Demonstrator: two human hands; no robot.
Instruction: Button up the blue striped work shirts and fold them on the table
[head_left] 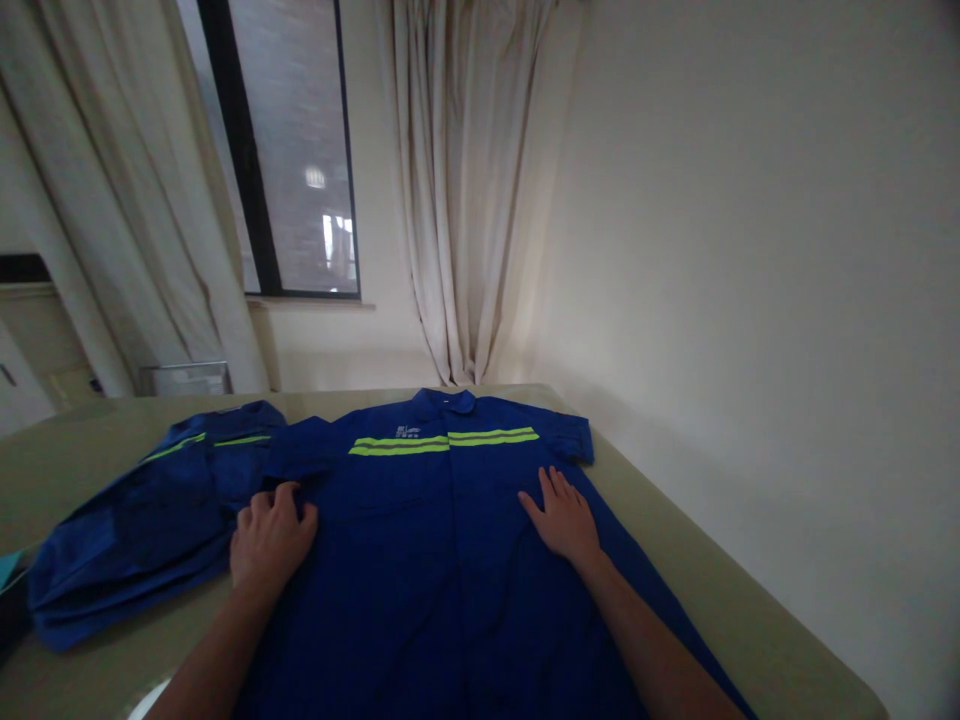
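A blue short-sleeved work shirt (pixel 405 580) lies spread front side up, its collar at the far end. Yellow-green reflective bands cross its chest, and a small pale print sits above the band on the left. My left hand (pixel 274 535) is at the shirt's left side, just below the sleeve, with bent fingers closed on the cloth. On the right half of the front, below the band, my right hand (pixel 564 515) rests flat with fingers outstretched. The shirt's lower end runs out of view at the bottom.
A second blue garment (pixel 142 530) with reflective strips lies bunched at the left on the greenish table (pixel 645 490). A wall (pixel 765 300) borders the table's right side. Behind stand curtains (pixel 465 190) and a window (pixel 296 150). A white object (pixel 148 700) shows partly beside my left forearm.
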